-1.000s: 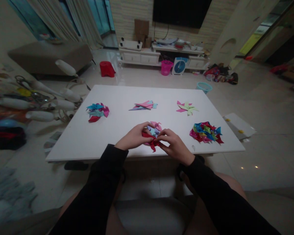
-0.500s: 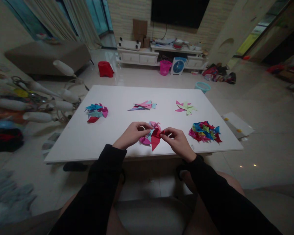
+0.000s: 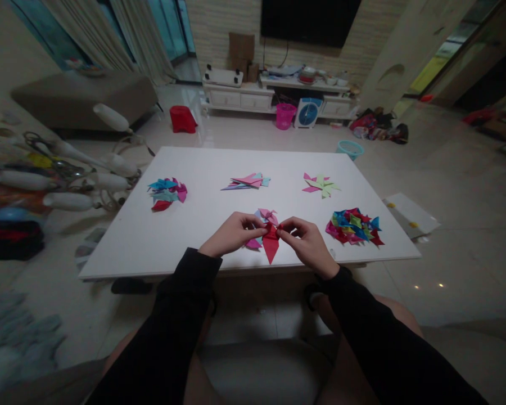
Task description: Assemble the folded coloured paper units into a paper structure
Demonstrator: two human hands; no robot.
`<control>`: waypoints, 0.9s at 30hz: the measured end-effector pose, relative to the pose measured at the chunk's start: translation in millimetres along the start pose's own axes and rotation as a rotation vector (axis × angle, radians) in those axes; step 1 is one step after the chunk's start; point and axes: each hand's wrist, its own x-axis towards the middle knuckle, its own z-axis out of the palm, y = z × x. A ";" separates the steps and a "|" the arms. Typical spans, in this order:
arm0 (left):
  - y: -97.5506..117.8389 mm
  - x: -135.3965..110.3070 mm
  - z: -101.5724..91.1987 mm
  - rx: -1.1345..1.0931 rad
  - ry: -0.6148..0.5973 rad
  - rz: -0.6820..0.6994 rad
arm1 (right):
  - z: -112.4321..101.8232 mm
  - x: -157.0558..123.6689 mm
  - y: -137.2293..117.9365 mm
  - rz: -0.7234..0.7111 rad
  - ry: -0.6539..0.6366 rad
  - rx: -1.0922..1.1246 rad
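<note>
A red folded paper piece [image 3: 271, 244] hangs point-down between my two hands above the near edge of the white table [image 3: 202, 225]. My left hand [image 3: 231, 233] pinches its upper left corner with closed fingers. My right hand [image 3: 306, 241] pinches its upper right corner the same way. Just behind the red piece lies a small heap of pink and blue folded papers [image 3: 265, 218], partly hidden by my fingers.
More paper piles lie on the table: blue and pink at the left [image 3: 166, 192], pink flat pieces at the middle [image 3: 247, 181], a green-pink pinwheel [image 3: 320, 184], a many-coloured heap at the right [image 3: 354, 226]. White-handled tools [image 3: 67, 174] clutter the left side.
The red piece went from crumpled low between my hands to held up and spread out; both hands now pinch its top corners closer together.
</note>
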 end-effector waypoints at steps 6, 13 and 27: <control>-3.1 1.1 0.9 -0.012 0.043 0.001 | 0.1 -0.3 -2.9 -0.007 0.008 -0.011; -3.1 0.8 2.2 -0.032 0.028 0.010 | 0.5 -0.9 -2.2 0.002 0.001 -0.022; -1.0 0.4 3.9 -0.005 0.069 -0.005 | 1.0 -1.3 -2.4 -0.029 0.017 -0.063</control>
